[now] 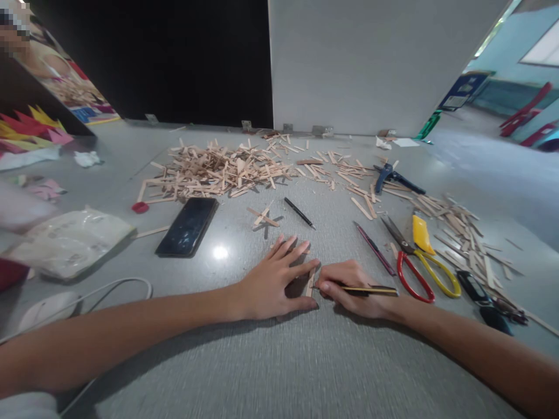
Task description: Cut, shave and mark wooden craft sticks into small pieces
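Observation:
Spread flat on the grey table, my left hand (271, 282) presses the two ends of a short wooden craft stick (310, 283) with thumb and index finger. My right hand (349, 288) is closed around a dark pencil (371, 290) with a yellowish stripe, its tip hidden by the fingers close to the stick. Beyond my left fingertips lie a few crossed wooden sticks (263, 217) and a black pen (299, 213). To the right of my right hand rest a dark red pen (374, 248) and scissors (408, 250) with one red and one yellow handle.
A large heap of wooden sticks (222, 169) spreads before the upright black-and-white panel (332, 70). A phone (187, 227), a plastic bag (74, 241) and a white cable (117, 280) are on the left. A yellow cutter (421, 234), blue pliers-like tool (386, 174) and keys (510, 311) are right.

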`<state>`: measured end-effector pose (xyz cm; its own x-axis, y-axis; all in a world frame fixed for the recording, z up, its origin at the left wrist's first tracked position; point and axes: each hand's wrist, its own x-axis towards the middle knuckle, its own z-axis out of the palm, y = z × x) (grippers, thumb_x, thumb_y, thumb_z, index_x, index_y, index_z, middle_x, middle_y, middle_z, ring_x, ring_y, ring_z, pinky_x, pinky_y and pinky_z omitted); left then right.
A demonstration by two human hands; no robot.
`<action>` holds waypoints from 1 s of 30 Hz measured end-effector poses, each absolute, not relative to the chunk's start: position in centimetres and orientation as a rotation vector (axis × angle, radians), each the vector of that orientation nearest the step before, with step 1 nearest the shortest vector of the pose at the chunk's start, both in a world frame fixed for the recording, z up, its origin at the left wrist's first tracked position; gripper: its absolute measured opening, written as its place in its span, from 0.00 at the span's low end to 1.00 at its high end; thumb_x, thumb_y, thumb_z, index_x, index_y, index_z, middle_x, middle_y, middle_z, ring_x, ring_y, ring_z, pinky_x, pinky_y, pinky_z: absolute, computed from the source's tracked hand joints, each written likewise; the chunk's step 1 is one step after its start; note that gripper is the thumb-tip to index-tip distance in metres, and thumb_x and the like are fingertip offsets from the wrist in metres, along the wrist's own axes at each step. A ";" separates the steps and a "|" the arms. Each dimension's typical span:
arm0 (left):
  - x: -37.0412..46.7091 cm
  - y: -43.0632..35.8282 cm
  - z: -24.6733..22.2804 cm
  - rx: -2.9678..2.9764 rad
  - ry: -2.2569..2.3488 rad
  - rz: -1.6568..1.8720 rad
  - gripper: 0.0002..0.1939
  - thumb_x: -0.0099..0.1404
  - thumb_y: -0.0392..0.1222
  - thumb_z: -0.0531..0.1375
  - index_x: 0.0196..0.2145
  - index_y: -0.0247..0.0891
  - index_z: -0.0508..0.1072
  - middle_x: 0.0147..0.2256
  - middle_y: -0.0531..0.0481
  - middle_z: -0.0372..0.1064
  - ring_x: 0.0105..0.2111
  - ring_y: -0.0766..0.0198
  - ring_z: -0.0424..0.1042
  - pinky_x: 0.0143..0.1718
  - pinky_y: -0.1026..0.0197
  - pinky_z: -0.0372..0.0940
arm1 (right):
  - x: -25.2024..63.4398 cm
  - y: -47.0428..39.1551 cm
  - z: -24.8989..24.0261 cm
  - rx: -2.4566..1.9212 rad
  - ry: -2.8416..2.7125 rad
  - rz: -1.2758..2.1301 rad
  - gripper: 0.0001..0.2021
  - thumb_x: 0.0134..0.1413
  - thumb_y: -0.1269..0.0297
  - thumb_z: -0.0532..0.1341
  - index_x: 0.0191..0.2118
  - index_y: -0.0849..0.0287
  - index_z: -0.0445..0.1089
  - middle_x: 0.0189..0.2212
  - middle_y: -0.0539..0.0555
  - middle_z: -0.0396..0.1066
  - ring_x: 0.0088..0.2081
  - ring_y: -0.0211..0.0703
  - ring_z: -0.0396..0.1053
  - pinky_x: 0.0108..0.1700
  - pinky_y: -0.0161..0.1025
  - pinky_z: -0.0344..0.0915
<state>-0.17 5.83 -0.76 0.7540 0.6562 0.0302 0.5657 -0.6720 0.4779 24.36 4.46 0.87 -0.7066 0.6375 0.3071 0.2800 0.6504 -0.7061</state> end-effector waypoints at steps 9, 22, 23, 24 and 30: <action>0.0 5.8 -0.7 2.529 0.936 0.249 0.45 0.69 0.75 0.62 0.74 0.50 0.64 0.78 0.40 0.46 0.79 0.34 0.39 0.76 0.24 0.40 | 24.3 4.4 1.0 -0.751 -2.297 0.913 0.25 0.82 0.58 0.48 0.28 0.55 0.62 0.22 0.45 0.63 0.23 0.35 0.59 0.29 0.35 0.56; -0.1 5.9 -0.6 2.512 0.939 0.239 0.45 0.70 0.75 0.62 0.75 0.50 0.64 0.78 0.39 0.45 0.79 0.34 0.38 0.76 0.24 0.40 | 24.4 4.4 0.9 -0.734 -2.290 0.914 0.23 0.82 0.57 0.49 0.30 0.56 0.64 0.24 0.46 0.67 0.24 0.35 0.62 0.29 0.34 0.58; -0.1 5.9 -0.6 2.509 0.938 0.240 0.45 0.70 0.75 0.62 0.75 0.50 0.64 0.78 0.39 0.45 0.79 0.33 0.38 0.76 0.24 0.40 | 24.4 4.4 0.9 -0.732 -2.290 0.916 0.23 0.82 0.57 0.49 0.30 0.56 0.64 0.24 0.46 0.67 0.24 0.35 0.62 0.29 0.34 0.58; -0.1 5.9 -0.6 2.507 0.937 0.245 0.45 0.69 0.75 0.62 0.75 0.50 0.64 0.78 0.39 0.45 0.79 0.33 0.39 0.76 0.24 0.40 | 24.4 4.4 0.9 -0.729 -2.292 0.918 0.23 0.82 0.57 0.49 0.30 0.56 0.64 0.24 0.46 0.67 0.25 0.35 0.62 0.29 0.34 0.58; -0.1 5.9 -0.7 2.511 0.924 0.274 0.45 0.69 0.74 0.63 0.74 0.50 0.64 0.78 0.39 0.46 0.79 0.32 0.39 0.75 0.23 0.40 | 24.3 4.4 1.1 -0.734 -2.292 0.930 0.25 0.82 0.55 0.48 0.29 0.55 0.63 0.23 0.47 0.66 0.25 0.36 0.61 0.29 0.35 0.57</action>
